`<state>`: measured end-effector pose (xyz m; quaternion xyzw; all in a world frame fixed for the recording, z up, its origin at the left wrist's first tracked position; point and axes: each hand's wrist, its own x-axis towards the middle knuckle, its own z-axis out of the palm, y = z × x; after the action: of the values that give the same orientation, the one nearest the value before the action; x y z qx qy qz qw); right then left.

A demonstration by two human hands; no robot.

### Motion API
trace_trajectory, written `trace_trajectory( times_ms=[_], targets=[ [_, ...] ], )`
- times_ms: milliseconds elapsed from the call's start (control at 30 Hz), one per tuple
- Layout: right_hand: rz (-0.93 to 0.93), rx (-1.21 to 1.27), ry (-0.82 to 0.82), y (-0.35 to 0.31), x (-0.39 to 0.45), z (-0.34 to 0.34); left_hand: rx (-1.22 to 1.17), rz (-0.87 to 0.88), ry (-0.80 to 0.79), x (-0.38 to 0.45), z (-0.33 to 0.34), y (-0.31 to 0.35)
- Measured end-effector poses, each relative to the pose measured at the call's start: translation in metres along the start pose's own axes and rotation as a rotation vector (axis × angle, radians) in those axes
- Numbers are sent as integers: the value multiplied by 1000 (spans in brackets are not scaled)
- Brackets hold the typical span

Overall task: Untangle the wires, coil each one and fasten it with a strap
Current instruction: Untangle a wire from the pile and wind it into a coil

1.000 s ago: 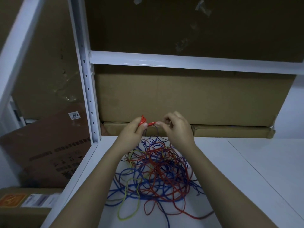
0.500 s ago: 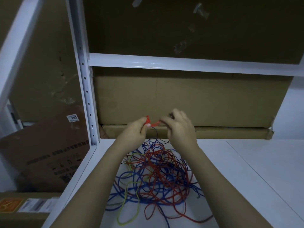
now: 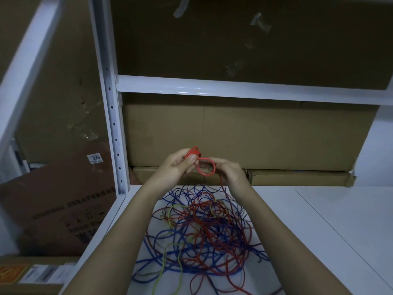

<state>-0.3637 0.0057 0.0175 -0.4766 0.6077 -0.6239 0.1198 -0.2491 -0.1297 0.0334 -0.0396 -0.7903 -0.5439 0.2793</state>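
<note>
Head view. Both hands are raised above the white worktop [image 3: 319,220], in front of the cardboard box [image 3: 244,135] that stands at the back under the white shelf rail [image 3: 212,88].

The left hand [image 3: 176,167] has its fingers curled round a small bundle of red wire [image 3: 193,153], thumb pressing the turns together; several loops show above the fist. The right hand [image 3: 229,170] pinches the same wire where it forms a fresh open loop [image 3: 205,166] between the two hands. From that loop one red strand drops down past the right wrist into the tangle [image 3: 202,231].

The tangle lies on the worktop below and between the forearms: red, blue and yellow-green wires crossed over one another, with loose ends trailing toward the near edge. No finished coil is seen set aside anywhere, and no strap can be made out in either hand or on the worktop.

Judgement on progress: early. One red wire is partly coiled, only a few small turns so far, and its remaining length appears to be knotted into the heap. Left to do: free and finish winding this red wire, strap it, then separate, coil and strap the blue, yellow-green and any further red wires. How many wires the heap contains cannot be told.

Left of the shelf upright [image 3: 112,124] stands a brown carton [image 3: 63,199] with a white label.
</note>
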Motion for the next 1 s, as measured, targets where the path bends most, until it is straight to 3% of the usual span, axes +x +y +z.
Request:
trace_trajectory(
  times_ms=[100, 233, 367, 567, 700, 800, 933, 1000],
  targets=[
    [62, 18, -115, 0, -5, 4, 27, -38, 35, 3, 3, -4],
    [79, 2, -30, 0, -1, 12, 99, -29, 44, 5, 12, -7],
    [173, 99, -119, 1, -2, 10, 138, -66, 174, 8, 13, -13],
    [283, 38, -223, 2, 2, -4, 389, -69, 301, 15, 6, -20],
    [271, -48, -22, 14, -1, -12, 375, -159, 434, 15, -6, -24],
    [68, -355, 216, 17, 0, -16, 339, -192, 387, 13, -6, -23],
    [-224, -426, 550, 6, 15, -17, -97, -228, 105, 12, -1, -16],
    [-322, -435, 624, -4, 24, -16, -376, -200, -53, 9, 2, -11]
  ],
)
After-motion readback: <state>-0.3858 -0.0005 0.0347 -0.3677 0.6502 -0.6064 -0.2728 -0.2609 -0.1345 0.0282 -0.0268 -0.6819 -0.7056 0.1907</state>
